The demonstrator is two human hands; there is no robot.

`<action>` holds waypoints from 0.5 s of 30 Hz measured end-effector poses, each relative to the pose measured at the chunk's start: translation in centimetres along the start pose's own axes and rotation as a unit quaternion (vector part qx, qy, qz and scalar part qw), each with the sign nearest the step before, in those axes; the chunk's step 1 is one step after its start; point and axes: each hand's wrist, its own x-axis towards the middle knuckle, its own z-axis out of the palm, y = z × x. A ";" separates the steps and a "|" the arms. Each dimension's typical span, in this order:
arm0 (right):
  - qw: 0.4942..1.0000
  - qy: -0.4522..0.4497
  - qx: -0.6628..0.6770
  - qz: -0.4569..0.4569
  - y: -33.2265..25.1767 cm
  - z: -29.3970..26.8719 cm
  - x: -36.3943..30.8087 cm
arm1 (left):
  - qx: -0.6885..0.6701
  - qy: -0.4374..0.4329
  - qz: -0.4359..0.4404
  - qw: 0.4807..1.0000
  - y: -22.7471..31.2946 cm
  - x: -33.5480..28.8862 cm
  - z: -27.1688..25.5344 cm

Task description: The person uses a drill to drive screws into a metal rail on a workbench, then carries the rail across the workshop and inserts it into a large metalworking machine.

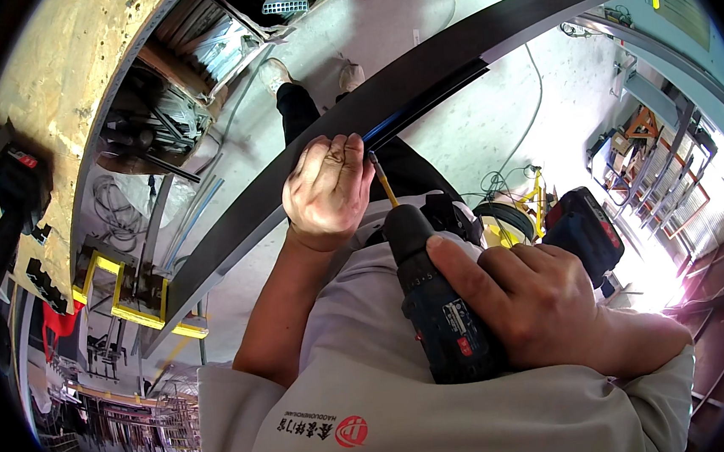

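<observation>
Dark-grey beam [418,77], left hand [329,186] at its edge, divides open pale floor [490,127].

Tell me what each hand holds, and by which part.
Right hand: a cordless drill, by its handle. Left hand: at the dark beam; whether it grips anything cannot be told.

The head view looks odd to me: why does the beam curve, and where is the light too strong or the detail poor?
In the head view, the dark beam looks bowed, likely from the fisheye lens; in the same head view, white glare washes out detail at the lower right, the rim falls to black, and the drill looks fairly sharp.
</observation>
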 end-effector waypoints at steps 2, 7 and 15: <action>1.000 0.000 -0.003 0.000 0.0 0.0 0.1 | 0.003 0.000 0.000 1.000 0.0 0.0 0.0; 1.000 0.004 -0.007 0.003 -0.1 -0.1 0.7 | 0.006 0.012 0.007 1.000 -0.2 0.2 0.2; 1.000 -0.004 -0.021 0.008 -1.0 -0.5 1.3 | 0.027 -0.013 -0.004 1.000 -0.2 0.1 -0.6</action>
